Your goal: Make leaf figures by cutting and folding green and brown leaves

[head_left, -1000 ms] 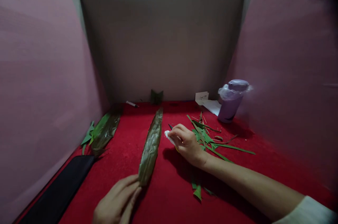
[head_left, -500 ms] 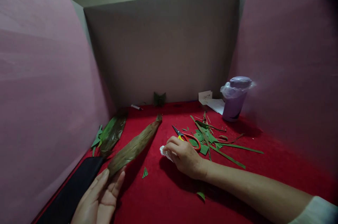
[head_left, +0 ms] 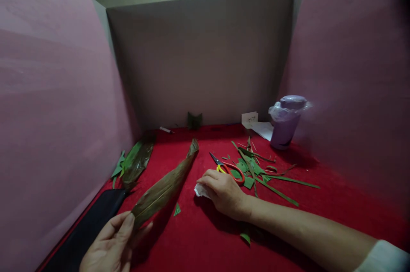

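The left hand [head_left: 110,244] comes in from the bottom edge, left of the middle, angled up and to the right. Its thumb [head_left: 126,226] presses in a pinch, nail facing up, with the index finger [head_left: 115,220] bent beside it. Other fingers [head_left: 142,233] reach out beyond the thumb, partly hidden. The right hand [head_left: 226,193] is low, its back turned up and its fingers [head_left: 208,179] curled in a loose grip, tips to the left. The right wrist [head_left: 250,208] is nearly straight, and the bare right forearm [head_left: 307,229] slants down toward the lower right corner.
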`<state>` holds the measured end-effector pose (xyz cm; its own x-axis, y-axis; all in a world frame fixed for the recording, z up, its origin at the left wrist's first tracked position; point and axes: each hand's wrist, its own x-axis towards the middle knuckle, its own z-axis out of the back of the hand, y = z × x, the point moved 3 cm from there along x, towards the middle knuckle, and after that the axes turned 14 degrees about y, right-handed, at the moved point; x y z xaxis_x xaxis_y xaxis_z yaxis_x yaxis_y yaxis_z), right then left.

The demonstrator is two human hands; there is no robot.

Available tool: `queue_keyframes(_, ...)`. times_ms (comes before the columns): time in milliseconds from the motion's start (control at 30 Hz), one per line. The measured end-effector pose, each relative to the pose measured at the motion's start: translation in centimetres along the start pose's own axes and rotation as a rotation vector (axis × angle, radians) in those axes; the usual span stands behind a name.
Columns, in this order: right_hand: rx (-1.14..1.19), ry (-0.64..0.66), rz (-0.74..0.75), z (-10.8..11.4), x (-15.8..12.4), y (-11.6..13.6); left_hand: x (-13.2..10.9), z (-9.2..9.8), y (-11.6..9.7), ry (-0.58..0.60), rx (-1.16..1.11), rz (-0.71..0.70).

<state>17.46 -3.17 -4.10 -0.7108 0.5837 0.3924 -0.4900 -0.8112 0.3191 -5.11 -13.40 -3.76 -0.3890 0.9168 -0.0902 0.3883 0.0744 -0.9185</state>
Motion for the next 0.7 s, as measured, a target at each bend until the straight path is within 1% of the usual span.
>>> queue_keyframes(67,0.003,-0.013,-0.008,0.0,-0.1,-0.1,0.0,-0.5,-0.5,-0.023,0.13,-0.064)
queue_keyframes(167,0.024,-0.022,-0.004,0.1,-0.1,-0.2,0.0,-1.6,-1.7,-0.018,0.447,-0.237)
queue_keyframes(233,0.037,-0.013,0.03,0.3,0.2,0.2,0.1,-2.5,-2.5,0.007,0.619,-0.349)
queue_keyframes(333,-0.023,0.061,0.132,0.5,1.3,1.8,0.6,-3.3,-3.4,0.062,0.72,-0.442)
queue_keyframes(400,-0.123,0.155,0.233,0.1,2.2,3.6,1.1,-3.4,-3.6,0.078,0.728,-0.456)
queue_keyframes(467,-0.237,0.238,0.35,-0.8,3.0,5.6,1.6,-3.2,-3.6,0.067,0.722,-0.455)
queue_keyframes(533,-0.352,0.271,0.428,-1.7,3.4,7.1,2.1,-2.8,-3.4,0.054,0.718,-0.439)
queue_keyframes(600,-0.426,0.294,0.421,-2.2,3.6,7.6,2.5,-2.4,-3.1,0.059,0.735,-0.404)
queue_keyframes(667,-0.471,0.325,0.333,-1.9,3.4,6.9,2.7,-2.0,-2.8,0.064,0.791,-0.36)
queue_keyframes(700,-0.481,0.339,0.265,-1.3,3.0,6.3,2.7,-1.8,-2.7,0.062,0.829,-0.355)
